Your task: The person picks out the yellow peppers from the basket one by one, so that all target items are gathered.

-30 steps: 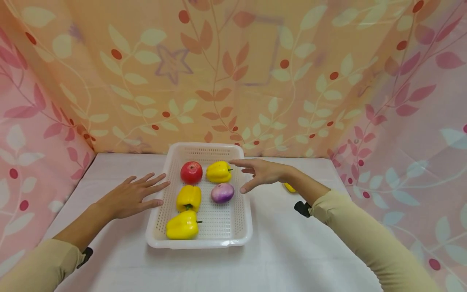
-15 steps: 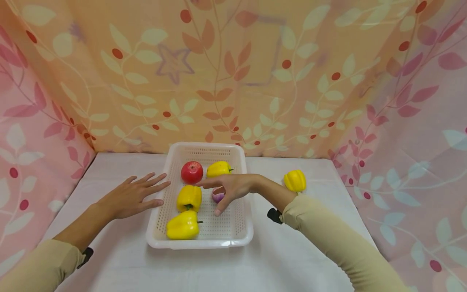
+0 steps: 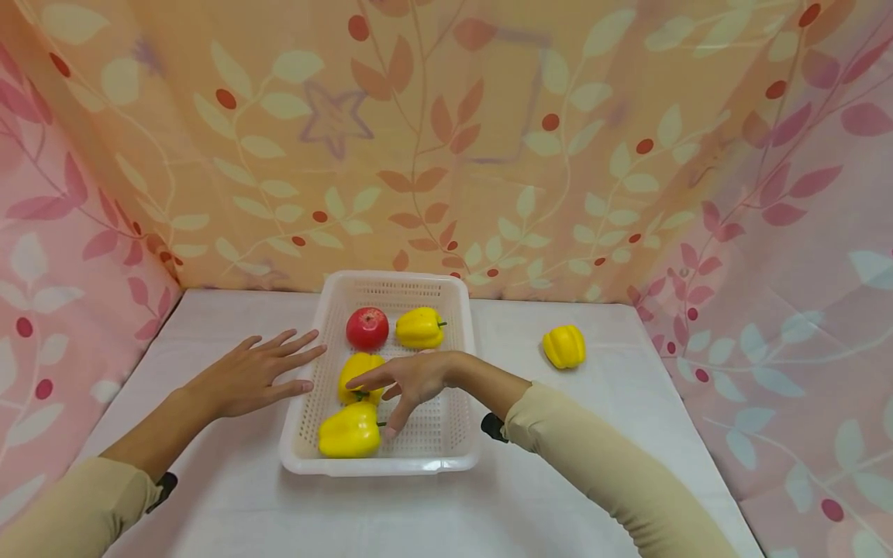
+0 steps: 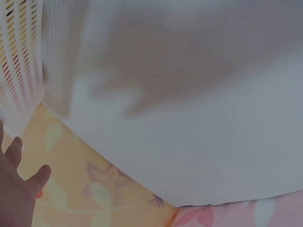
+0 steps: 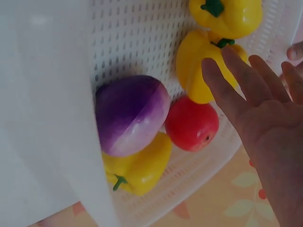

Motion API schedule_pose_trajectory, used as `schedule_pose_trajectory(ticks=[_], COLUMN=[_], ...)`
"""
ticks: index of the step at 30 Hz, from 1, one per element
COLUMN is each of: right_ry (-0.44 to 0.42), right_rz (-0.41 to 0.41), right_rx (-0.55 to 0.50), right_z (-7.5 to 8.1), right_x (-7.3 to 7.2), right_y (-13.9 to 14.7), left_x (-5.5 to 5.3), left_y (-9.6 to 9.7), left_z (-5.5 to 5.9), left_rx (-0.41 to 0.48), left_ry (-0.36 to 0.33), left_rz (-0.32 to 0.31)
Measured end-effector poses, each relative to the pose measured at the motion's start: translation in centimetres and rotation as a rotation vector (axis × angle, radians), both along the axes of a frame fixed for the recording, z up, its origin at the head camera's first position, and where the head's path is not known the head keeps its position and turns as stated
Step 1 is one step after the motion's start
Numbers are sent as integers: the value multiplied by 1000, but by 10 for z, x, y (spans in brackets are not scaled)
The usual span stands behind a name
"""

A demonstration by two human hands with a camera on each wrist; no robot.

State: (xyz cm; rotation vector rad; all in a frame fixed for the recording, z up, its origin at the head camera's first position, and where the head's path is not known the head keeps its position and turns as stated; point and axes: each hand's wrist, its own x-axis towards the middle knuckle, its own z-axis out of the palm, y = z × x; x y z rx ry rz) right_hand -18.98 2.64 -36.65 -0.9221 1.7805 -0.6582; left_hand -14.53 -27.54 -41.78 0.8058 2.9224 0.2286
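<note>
My right hand, fingers spread, hovers over the white basket and holds nothing. Its fingertips overlap a yellow bell pepper in the head view. Closer to me lies a second yellow pepper, and a third pepper sits at the far right beside a round red fruit. The purple and white round vegetable shows in the right wrist view; in the head view the right hand mostly hides it. My left hand is spread with fingertips at the basket's left rim, holding nothing.
Outside the basket, another yellow pepper lies on the white tablecloth to the right. A floral curtain stands behind the table, with pink floral cloth at the sides.
My right hand has moved left and toward me, from the basket's right rim to over its middle. The pepper on the right is now uncovered. The left hand has stayed still.
</note>
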Motion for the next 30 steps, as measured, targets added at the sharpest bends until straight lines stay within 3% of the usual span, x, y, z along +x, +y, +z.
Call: schedule_pose_trajectory(ticks=[5,12,23,30], right_ry=[7,90,181,265], right_rz=[37,65,68,93], right_rx=[37,94,168,204], right_z=[-6,-12,-18,-21], right_x=[2,-2,-2,2], right_y=[-7,-20,-35,-44], left_x=[0,-1,3,2], left_y=[0,-2,1,2], left_z=[3,0,9,7], left_rx=[4,22,30,35], left_ry=[-8,-24,-36,-49], left_rz=[5,10,13,14])
